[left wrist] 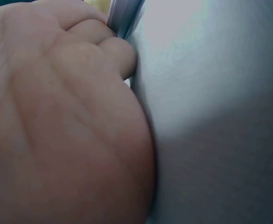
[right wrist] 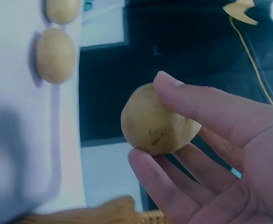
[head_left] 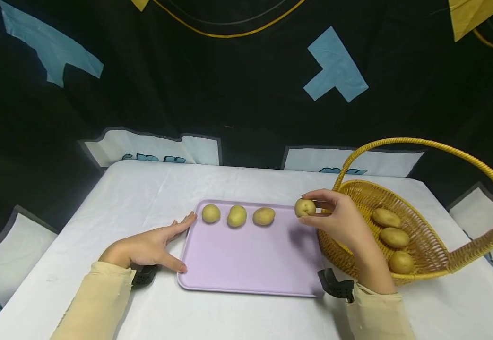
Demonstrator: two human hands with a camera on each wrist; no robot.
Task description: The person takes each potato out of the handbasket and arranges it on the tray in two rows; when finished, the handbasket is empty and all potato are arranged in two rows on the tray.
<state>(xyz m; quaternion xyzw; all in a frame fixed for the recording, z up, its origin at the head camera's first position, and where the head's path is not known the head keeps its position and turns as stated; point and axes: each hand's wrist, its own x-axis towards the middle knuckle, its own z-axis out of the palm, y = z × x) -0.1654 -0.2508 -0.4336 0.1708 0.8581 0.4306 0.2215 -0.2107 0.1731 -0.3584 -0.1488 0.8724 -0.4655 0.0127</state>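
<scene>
My right hand (head_left: 335, 215) pinches a potato (head_left: 304, 208) between thumb and fingers, above the right end of a lilac tray (head_left: 250, 259). In the right wrist view the held potato (right wrist: 155, 121) shows a small dark mark on its skin. Three more potatoes lie in a row along the tray's far side: a round one (head_left: 211, 213), a middle one (head_left: 237, 216) and a longer one (head_left: 264, 216). My left hand (head_left: 152, 245) rests at the tray's left edge, thumb and fingers spread and touching the rim. The left wrist view shows mostly its palm (left wrist: 71, 121), close up.
A yellow wicker basket (head_left: 433, 236) with a tall arched handle (head_left: 416, 140) stands right of the tray, close to my right forearm. Three potatoes (head_left: 394, 237) lie inside it. A white cloth (head_left: 144, 189) covers the table; a black curtain (head_left: 229, 94) hangs behind.
</scene>
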